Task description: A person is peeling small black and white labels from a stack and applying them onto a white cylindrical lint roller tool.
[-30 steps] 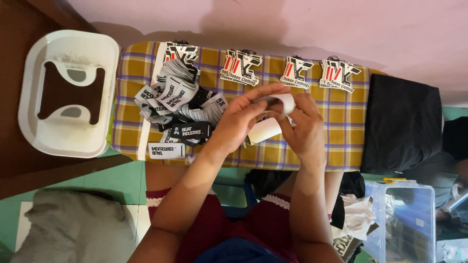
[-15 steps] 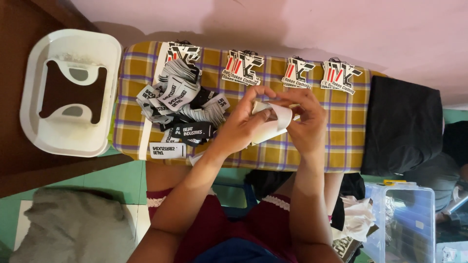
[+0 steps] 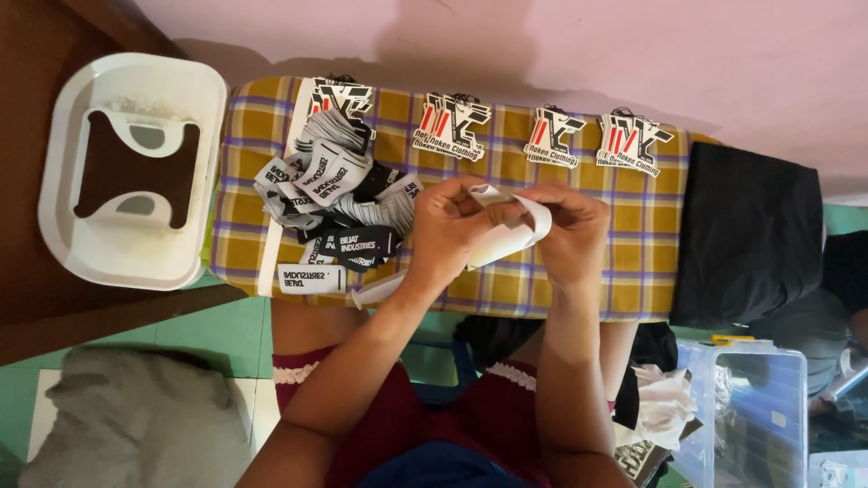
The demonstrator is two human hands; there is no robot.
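Both hands, left (image 3: 449, 226) and right (image 3: 571, 230), pinch white strip (image 3: 517, 230) with fingers at board (image 3: 633, 271) centre; label pile (image 3: 330, 203) at 9 o'clock; judged best: keep strip taut, fold edges aligned.

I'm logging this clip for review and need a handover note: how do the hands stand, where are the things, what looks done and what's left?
Left hand and right hand both pinch one white strip above the checked cloth.
Pile of black and white labels lies on the cloth, left of the hands.
Four printed tags lie in a row along the far edge.
White basket stands at far left.
Done: tags laid out. Left: the label pile looks unsorted.
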